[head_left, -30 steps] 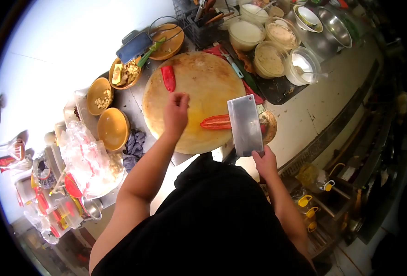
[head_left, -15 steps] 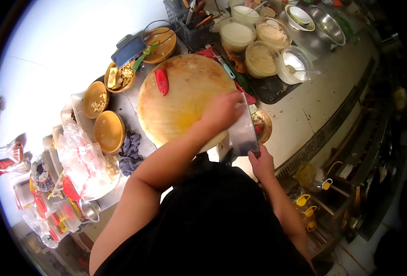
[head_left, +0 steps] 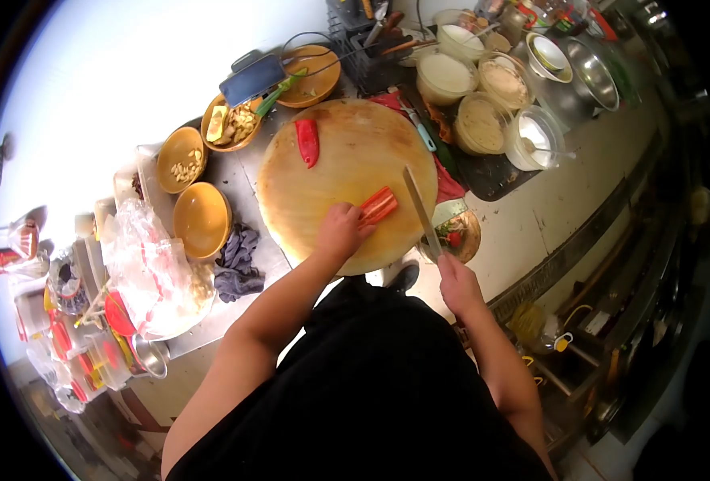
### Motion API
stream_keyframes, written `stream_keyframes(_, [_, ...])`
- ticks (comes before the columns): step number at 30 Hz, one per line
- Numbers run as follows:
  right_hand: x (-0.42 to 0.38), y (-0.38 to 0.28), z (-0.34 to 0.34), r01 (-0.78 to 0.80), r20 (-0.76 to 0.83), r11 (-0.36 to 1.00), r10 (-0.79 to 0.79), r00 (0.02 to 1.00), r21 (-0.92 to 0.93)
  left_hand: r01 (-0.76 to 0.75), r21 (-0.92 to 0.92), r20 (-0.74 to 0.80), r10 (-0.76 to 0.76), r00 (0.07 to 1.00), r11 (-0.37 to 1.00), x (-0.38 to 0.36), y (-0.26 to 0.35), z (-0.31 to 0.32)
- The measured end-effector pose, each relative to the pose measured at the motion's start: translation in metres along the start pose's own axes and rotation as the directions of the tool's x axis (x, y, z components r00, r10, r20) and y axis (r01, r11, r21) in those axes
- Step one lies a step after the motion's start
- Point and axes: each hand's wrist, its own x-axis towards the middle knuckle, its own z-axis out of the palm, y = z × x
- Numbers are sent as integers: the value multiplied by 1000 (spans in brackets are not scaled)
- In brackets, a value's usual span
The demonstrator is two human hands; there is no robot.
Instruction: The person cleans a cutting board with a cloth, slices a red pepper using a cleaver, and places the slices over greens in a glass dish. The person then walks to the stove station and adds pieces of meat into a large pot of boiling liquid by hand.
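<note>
My left hand (head_left: 343, 233) is closed on the end of a red pepper piece (head_left: 379, 205), which lies with its inner side up on the round wooden chopping board (head_left: 339, 176). In my right hand (head_left: 458, 284) is the handle of a cleaver (head_left: 422, 207). Its blade is seen nearly edge-on, over the board's right side and apart from the pepper piece. Another red pepper piece (head_left: 307, 143) rests, skin up, near the far left of the board. Beyond the board's right edge sits a bowl of scraps (head_left: 469, 240), partly behind the cleaver.
Wooden bowls, one with garlic (head_left: 181, 160) and one bare inside (head_left: 202, 220), stand left of the board beside a dark cloth (head_left: 239, 264). A peeler (head_left: 421, 132) lies at the far right. Several seasoning tubs (head_left: 483, 123) fill a black tray (head_left: 495, 183).
My left hand has come back from the cleaver blade to the board, where it now holds the pepper piece. The cleaver has turned from flat-on to edge-on and moved over the board's edge.
</note>
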Motion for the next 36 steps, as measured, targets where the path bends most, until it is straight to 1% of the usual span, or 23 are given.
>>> stream_keyframes(1, [-2, -4, 2, 75, -51, 997, -76, 996, -19, -23, 11, -19, 23, 1000, 1000, -1, 0, 0])
stream_keyframes(2, [-2, -9, 3, 76, -44, 997, -77, 996, -28, -14, 5, -24, 14, 1000, 1000, -1, -1, 1])
stream_keyframes(4, [-4, -24, 6, 134, 130, 989, -125, 984, -67, -192, 10, -115, 192, 975, 981, 0, -3, 2])
stream_keyframes(5, [-3, -24, 11, 135, 133, 988, -125, 983, -70, -189, 8, -117, 188, 975, 982, 1, -3, 4])
stream_keyframes(7, [2, -24, 19, 139, 173, 979, -112, 978, -148, -224, 17, -93, 225, 970, 974, 3, -4, 9])
stream_keyframes(11, [-2, -29, 23, 144, 174, 965, -106, 979, -218, -250, 44, -47, 252, 967, 967, 7, -16, 20])
stream_keyframes(13, [-1, -30, 23, 137, 174, 965, -99, 980, -223, -345, 71, -46, 349, 936, 936, 10, -22, 25])
stream_keyframes(14, [1, -28, 23, 136, 174, 965, -98, 980, -223, -345, 70, -45, 348, 936, 936, 9, -24, 27])
stream_keyframes(16, [4, -22, 26, 188, 162, 957, -154, 975, -223, -278, 35, -12, 279, 960, 960, 8, -15, 18])
stream_keyframes(20, [18, -16, 32, 199, 181, 953, -159, 970, -229, -300, 41, -44, 302, 952, 953, 8, -12, 14])
stream_keyframes(23, [34, -11, 43, 218, 171, 951, -183, 968, -218, -271, 16, -59, 272, 961, 962, 11, -11, 14])
stream_keyframes(26, [38, -11, 48, 203, 180, 948, -162, 970, -244, -253, 17, -79, 254, 964, 967, 5, -18, 18])
stream_keyframes(28, [39, -1, 47, 224, 158, 971, -209, 965, -84, -112, -185, -118, 91, 989, 976, 2, -19, 15])
stream_keyframes(29, [37, 4, 45, 224, 160, 971, -209, 965, -84, -110, -185, -118, 89, 989, 977, 3, -20, 14])
stream_keyframes(31, [26, -5, 36, 150, 132, 988, -144, 981, -34, -161, -178, -187, 127, 974, 971, 7, -22, 11])
stream_keyframes(32, [21, -10, 31, 149, 130, 988, -144, 981, -33, -163, -178, -186, 129, 974, 971, 11, -27, 10])
stream_keyframes(34, [12, -17, 22, 85, 35, 996, -84, 996, -17, -52, -26, -249, 44, 968, 998, 23, -32, 3])
stream_keyframes(35, [12, -14, 19, 84, 32, 996, -83, 996, -16, -56, -26, -248, 47, 968, 998, 25, -31, 2])
stream_keyframes(36, [12, -8, 16, 89, 2, 996, -89, 996, -20, -166, 120, -234, 190, 954, 979, 27, -18, -11])
